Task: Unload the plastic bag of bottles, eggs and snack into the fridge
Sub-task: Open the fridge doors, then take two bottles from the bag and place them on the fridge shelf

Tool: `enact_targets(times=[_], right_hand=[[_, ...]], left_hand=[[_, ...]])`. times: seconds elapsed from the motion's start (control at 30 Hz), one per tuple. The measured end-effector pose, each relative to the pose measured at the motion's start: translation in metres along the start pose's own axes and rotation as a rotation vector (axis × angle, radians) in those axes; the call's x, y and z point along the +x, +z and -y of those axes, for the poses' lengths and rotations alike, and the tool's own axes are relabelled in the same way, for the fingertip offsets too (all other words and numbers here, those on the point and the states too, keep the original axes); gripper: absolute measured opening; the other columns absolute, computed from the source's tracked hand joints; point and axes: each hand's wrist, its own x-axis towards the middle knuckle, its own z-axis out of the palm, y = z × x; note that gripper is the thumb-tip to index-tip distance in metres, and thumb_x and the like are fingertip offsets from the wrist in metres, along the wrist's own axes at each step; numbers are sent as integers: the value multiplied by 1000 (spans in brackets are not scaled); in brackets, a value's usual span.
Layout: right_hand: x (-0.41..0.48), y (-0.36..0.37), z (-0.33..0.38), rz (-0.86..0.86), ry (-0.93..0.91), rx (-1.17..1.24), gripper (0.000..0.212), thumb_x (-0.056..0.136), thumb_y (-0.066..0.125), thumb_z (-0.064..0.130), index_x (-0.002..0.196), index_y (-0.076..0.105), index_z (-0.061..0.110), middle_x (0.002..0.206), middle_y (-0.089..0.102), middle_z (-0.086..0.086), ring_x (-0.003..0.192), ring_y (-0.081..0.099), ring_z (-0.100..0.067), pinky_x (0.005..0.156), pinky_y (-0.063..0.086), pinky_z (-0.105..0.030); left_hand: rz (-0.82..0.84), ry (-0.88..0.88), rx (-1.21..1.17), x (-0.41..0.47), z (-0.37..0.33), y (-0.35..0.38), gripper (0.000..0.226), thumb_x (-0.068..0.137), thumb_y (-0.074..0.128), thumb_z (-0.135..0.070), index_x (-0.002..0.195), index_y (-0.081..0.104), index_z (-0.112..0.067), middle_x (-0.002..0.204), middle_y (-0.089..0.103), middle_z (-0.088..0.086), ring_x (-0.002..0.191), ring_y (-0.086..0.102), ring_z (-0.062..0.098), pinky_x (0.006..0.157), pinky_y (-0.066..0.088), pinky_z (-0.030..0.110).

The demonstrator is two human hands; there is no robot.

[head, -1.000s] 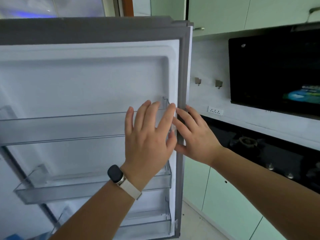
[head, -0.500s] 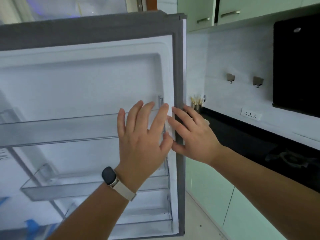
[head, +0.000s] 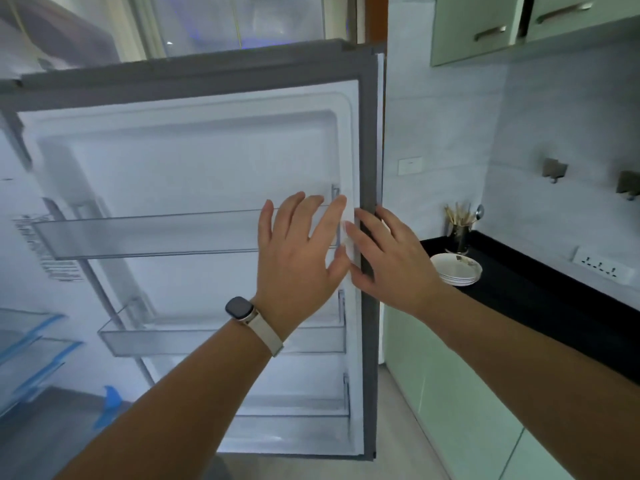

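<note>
Both hands flat, fingers straight and gripping nothing, left hand [head: 301, 258] against the open fridge door [head: 194, 161] over its upper shelf [head: 149, 233], right hand [head: 391, 261] on the grey door seal [head: 369, 133], stacked white plates [head: 457, 268] and chopstick holder [head: 460, 228] on the black counter [head: 540, 299] beyond.
</note>
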Motion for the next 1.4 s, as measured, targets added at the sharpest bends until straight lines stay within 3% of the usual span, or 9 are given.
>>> enact_targets(times=[0.33, 0.5, 0.73, 0.87, 1.03, 1.23, 1.4], right_hand=[[1, -2, -19, 275, 21, 30, 56, 91, 52, 43, 140, 48, 15, 147, 47, -11, 137, 40, -33, 105, 44, -50], [-2, -13, -16, 328, 61, 29, 55, 93, 49, 46, 140, 49, 17, 145, 49, -8, 136, 42, -30, 106, 41, -47], [-19, -38, -2, 447, 133, -27, 56, 94, 50, 50, 138, 51, 16, 138, 54, -6, 127, 49, -25, 100, 44, -44], [-34, -63, 12, 528, 232, -86, 56, 95, 44, 52, 139, 50, 18, 138, 53, -4, 127, 47, -24, 101, 43, -43], [-57, -94, 34, 664, 385, -183, 59, 92, 35, 53, 136, 53, 18, 135, 57, -3, 125, 52, -26, 98, 46, -43], [-93, -134, 85, 793, 601, -292, 60, 97, 37, 55, 149, 37, 25, 149, 41, 3, 139, 33, -20, 112, 28, -37], [-136, -159, 146, 906, 767, -385, 64, 92, 30, 58, 145, 41, 24, 145, 47, 0, 134, 42, -25, 108, 35, -40]], left_hand=[[123, -5, 48, 15, -4, 12, 56, 89, 63, -40, 140, 56, -17, 133, 62, 14, 128, 54, 36, 111, 32, 61], [197, 70, 16, 15, -3, 8, 63, 92, 42, -44, 147, 46, -15, 149, 50, 16, 139, 45, 38, 114, 27, 61], [234, 239, -146, -7, -1, 12, 55, 93, 42, -41, 135, 60, -10, 143, 55, 18, 133, 52, 40, 109, 37, 61], [302, 278, -247, -26, -2, 21, 51, 94, 46, -41, 133, 62, -13, 141, 58, 15, 131, 54, 36, 112, 31, 53], [443, 370, -351, -52, -1, 33, 48, 87, 68, -39, 130, 64, -18, 138, 61, 8, 130, 54, 29, 112, 30, 46], [593, 460, -581, -82, -6, 33, 54, 91, 46, -48, 135, 61, -19, 136, 61, 7, 126, 57, 28, 104, 46, 46], [646, 567, -762, -125, -28, 21, 56, 92, 41, -50, 137, 59, -21, 137, 60, 4, 127, 55, 27, 103, 46, 46]])
